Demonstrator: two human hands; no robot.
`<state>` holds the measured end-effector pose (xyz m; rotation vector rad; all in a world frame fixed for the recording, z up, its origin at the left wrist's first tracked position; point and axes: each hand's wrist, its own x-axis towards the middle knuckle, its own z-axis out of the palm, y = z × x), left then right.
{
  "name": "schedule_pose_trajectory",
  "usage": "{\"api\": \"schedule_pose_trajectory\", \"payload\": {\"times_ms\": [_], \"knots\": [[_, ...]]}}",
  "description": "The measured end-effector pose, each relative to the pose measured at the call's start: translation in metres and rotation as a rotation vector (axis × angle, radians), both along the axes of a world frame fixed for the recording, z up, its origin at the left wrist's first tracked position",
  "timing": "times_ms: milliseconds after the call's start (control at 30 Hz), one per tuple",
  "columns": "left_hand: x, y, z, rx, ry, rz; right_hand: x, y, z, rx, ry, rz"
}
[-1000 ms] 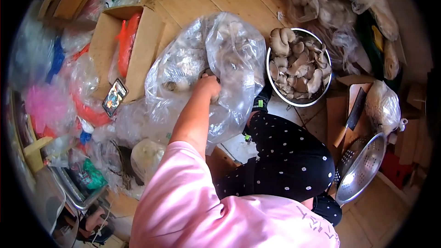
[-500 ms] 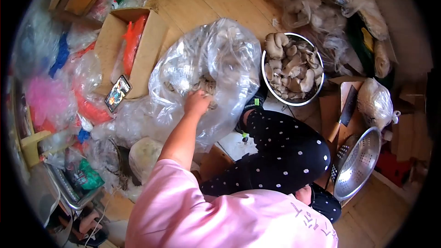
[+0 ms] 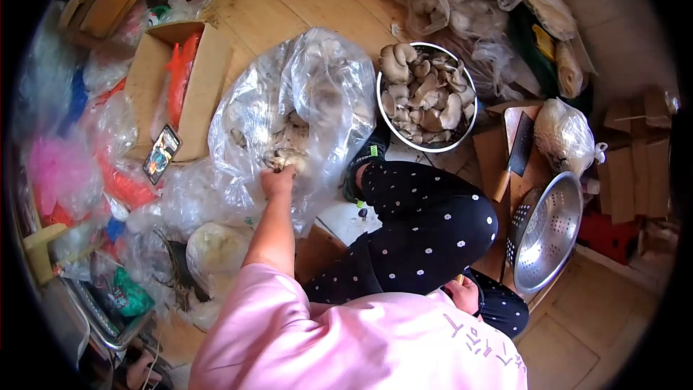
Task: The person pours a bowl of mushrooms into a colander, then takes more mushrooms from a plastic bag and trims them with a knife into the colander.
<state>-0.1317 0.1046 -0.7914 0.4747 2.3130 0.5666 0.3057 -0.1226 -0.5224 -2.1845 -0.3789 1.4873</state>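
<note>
My left hand (image 3: 278,182) reaches into a large clear plastic bag (image 3: 336,87), fingers closed on a pale oyster mushroom clump (image 3: 290,159). More mushrooms lie deeper in the bag, blurred by the plastic. My right hand (image 3: 465,296) rests low beside my bent knee, partly covered by the pink shirt and dark trousers. Its fingers look curled, and a small yellowish piece of something shows at them; I cannot make out what it is. To the right of the bag stands a white-rimmed bowl (image 3: 442,150) heaped with grey-brown oyster mushrooms (image 3: 426,97).
A cleaver (image 3: 517,152) lies on a board at the right, near a metal colander (image 3: 552,238) tilted on its side and a tied plastic bag (image 3: 564,137). On the left are a cardboard box (image 3: 206,94), a phone (image 3: 162,153) and heaped plastic bags (image 3: 119,180).
My left hand has drawn back slightly toward me, and the mushroom clump now shows at its fingertips. The whole view has shifted, so everything sits further left.
</note>
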Motion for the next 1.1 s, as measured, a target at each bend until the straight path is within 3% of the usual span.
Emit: {"api": "schedule_pose_trajectory", "payload": {"times_ms": [167, 233, 333, 433, 567, 633, 667, 733, 767, 900, 1100], "knots": [[-0.006, 0.005, 0.016, -0.026, -0.146, 0.038, -0.009, 0.005, 0.005, 0.015, 0.002, -0.019], [-0.004, 0.006, 0.022, 0.074, -0.351, 0.110, -0.011, 0.007, 0.009, 0.011, 0.004, -0.023], [0.002, 0.005, 0.026, 0.148, -0.137, 0.164, -0.013, 0.009, 0.012, 0.024, 0.024, -0.051], [0.002, 0.004, 0.035, 0.225, -0.245, 0.242, -0.014, 0.009, 0.013, 0.024, -0.018, -0.008], [-0.014, -0.002, 0.015, 0.211, -0.315, 0.294, -0.011, 0.005, 0.011, 0.023, -0.009, 0.014], [-0.017, -0.003, 0.009, 0.156, -0.114, 0.032, -0.007, 0.000, 0.007, 0.015, 0.000, 0.028], [-0.017, -0.001, 0.014, 0.158, -0.114, 0.033, -0.007, -0.001, 0.007, 0.012, 0.000, 0.037], [-0.012, 0.009, 0.040, -0.023, 0.043, -0.277, -0.005, -0.004, 0.005, 0.011, -0.002, 0.051], [-0.007, 0.011, 0.054, -0.022, 0.044, -0.271, -0.004, -0.007, 0.004, 0.030, -0.004, 0.046], [0.008, 0.011, 0.078, -0.254, 0.191, -0.632, -0.011, -0.002, 0.009, 0.038, 0.012, 0.004], [0.007, 0.015, 0.074, -0.294, 0.095, -0.566, -0.007, -0.001, 0.003, 0.045, 0.043, 0.004]]}}
